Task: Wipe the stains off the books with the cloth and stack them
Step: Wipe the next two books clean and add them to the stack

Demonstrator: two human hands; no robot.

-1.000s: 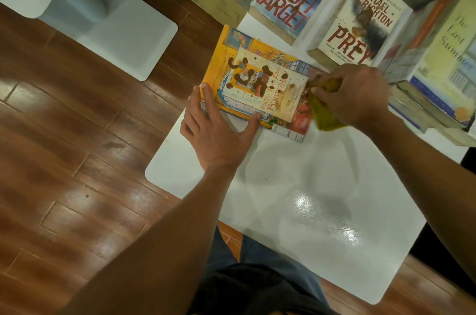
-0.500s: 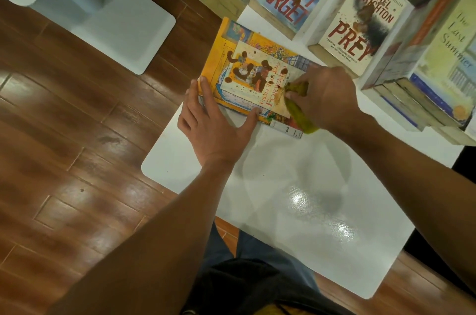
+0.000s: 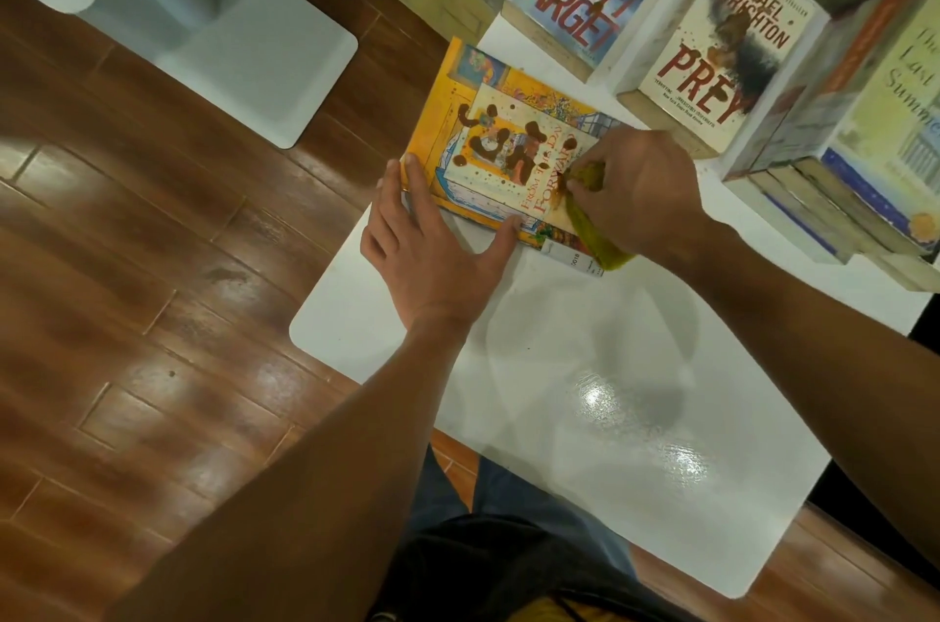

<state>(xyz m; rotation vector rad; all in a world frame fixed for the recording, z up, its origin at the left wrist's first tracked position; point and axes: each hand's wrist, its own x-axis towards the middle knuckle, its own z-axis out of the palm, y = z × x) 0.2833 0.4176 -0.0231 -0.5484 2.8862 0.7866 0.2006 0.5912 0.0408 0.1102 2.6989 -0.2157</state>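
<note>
The right hand pinches the cloth at the book's right end; the stains lie leftward, toward the spread left hand.

Dim warm indoor light, source overhead: hard specular glare patch on the glossy white table, softer sheen streaks on the wood floor. Multiple overlapping soft shadows on the tabletop under both arms, so more than one lamp. Forearms underexposed, nearly silhouetted at bottom. Wide-angle distortion: books at the top and right edges lean outward, stretched. Slight softness and motion smear at right edge; centre is reasonably sharp, yellow book title legible. Some compression noise in dark areas
</note>
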